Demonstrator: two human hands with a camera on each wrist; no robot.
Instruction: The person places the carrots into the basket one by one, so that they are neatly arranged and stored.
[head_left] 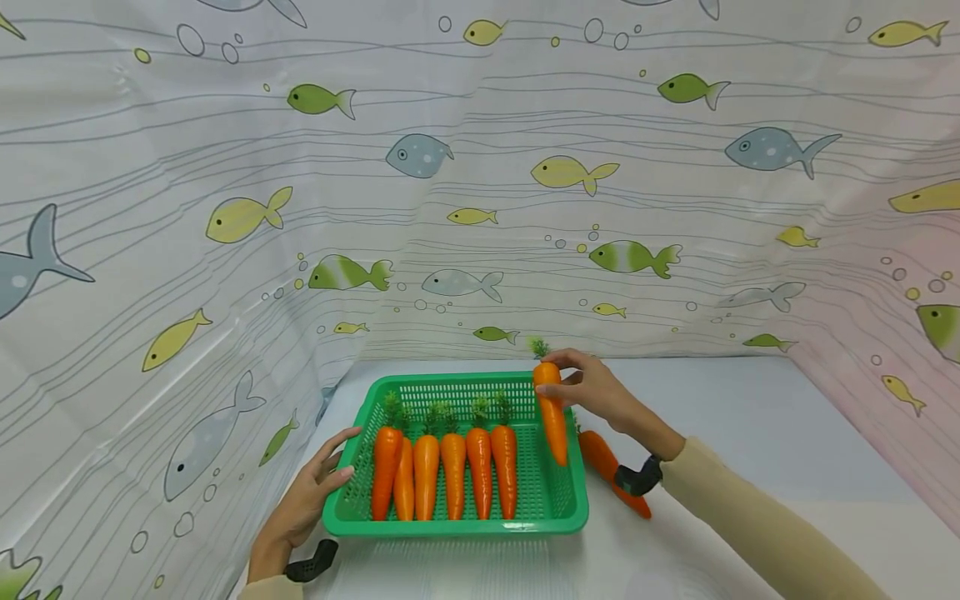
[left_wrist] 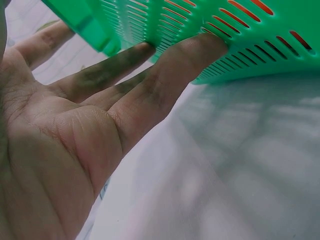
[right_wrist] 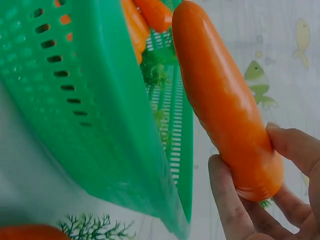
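Observation:
A carrot (head_left: 552,412) with a green leafy top is pinched near its thick end by my right hand (head_left: 592,387), over the right end of a green plastic basket (head_left: 453,527). In the right wrist view the thumb and fingers hold the carrot (right_wrist: 225,105) from both sides, its tip pointing up and away from the palm. Inside the basket several carrots (head_left: 453,475) lie side by side, leafy tops towards the far wall. My left hand (head_left: 303,496) rests against the basket's left side. Its extended fingers touch the slotted wall (left_wrist: 240,42) in the left wrist view.
Another carrot (head_left: 600,458) lies on the white table (head_left: 735,433) just right of the basket, partly hidden by the right wrist's black strap (head_left: 637,477). A white sheet (head_left: 525,242) printed with fish hangs behind and along both sides.

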